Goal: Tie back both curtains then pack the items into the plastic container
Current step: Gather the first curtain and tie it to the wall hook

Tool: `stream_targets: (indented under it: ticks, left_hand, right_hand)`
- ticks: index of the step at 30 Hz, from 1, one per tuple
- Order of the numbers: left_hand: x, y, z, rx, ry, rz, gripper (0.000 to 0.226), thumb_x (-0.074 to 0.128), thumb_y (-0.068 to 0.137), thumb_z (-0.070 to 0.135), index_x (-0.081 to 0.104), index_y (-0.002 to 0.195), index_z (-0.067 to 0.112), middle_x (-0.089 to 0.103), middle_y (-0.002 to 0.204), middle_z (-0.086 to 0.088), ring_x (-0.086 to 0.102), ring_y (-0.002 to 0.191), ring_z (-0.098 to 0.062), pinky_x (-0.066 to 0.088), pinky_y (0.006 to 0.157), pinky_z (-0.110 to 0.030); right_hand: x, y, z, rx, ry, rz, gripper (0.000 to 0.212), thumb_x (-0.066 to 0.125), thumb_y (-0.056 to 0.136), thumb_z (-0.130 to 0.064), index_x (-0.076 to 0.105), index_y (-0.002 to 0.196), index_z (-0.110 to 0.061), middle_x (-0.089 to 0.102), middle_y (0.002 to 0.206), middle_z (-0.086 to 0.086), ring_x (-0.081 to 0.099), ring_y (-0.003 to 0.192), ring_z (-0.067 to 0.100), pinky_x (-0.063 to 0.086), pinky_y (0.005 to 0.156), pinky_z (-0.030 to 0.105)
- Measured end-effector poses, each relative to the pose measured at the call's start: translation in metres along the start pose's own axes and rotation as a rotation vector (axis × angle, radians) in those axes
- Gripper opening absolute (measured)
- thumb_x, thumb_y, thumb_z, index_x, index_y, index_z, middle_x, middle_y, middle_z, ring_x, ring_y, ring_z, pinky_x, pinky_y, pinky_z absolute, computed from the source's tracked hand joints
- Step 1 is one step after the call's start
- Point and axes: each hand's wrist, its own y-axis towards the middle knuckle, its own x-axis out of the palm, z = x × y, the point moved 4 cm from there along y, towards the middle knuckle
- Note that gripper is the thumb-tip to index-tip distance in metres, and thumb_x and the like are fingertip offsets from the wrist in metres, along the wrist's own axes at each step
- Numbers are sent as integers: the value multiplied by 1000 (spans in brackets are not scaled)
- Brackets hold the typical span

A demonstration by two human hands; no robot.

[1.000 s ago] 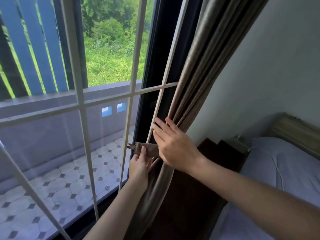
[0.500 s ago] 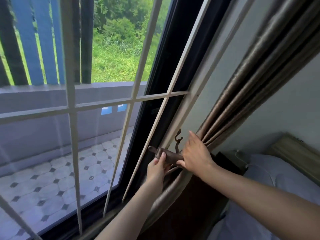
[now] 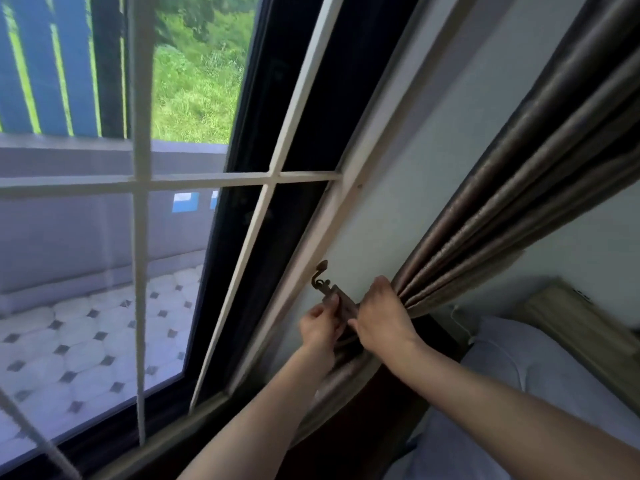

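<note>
A brown-grey curtain (image 3: 512,188) hangs gathered along the wall right of the window. A brown fabric tieback (image 3: 343,304) wraps it at hand height, its end lying by a dark metal hook (image 3: 320,277) on the wall. My left hand (image 3: 320,327) pinches the tieback's end just below the hook. My right hand (image 3: 382,317) holds the bunched curtain with fingers curled round the folds, beside the tieback. Whether the loop sits on the hook is hidden by my fingers.
A large window with white bars (image 3: 138,188) fills the left, with a tiled balcony (image 3: 69,341) outside. A bed with a grey pillow (image 3: 540,368) and wooden headboard (image 3: 581,323) stands at the right. A dark wooden nightstand (image 3: 391,403) is below the curtain.
Both hands have carried the tieback and the gathered curtain rightward, away from the window, to the wall hook. The view has swung left and tilted.
</note>
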Motion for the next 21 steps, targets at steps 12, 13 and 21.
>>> stream_targets:
  ticks: [12,13,21]
  left_hand:
    - [18,25,-1,105,152,30,25,57,95,8,59,108,-13,68,91,-26,66,55,-16,51,48,-18]
    - [20,28,-1,119,183,40,25,56,96,8,59,107,-14,68,86,-23,65,50,-12,49,46,-16]
    - [16,39,5,246,238,208,20,65,88,5,52,102,11,68,95,-12,69,77,-22,53,52,-22]
  right_hand:
    - [23,23,5,-68,-49,45,53,16,106,-28,26,147,4,38,146,30,28,140,45,-4,115,58]
    - [25,24,5,-65,-54,42,53,17,106,-28,27,147,4,39,145,30,28,140,45,-5,115,58]
    - [33,39,-2,-6,-147,-85,66,55,97,-24,23,150,-2,22,156,25,12,145,45,-32,83,77]
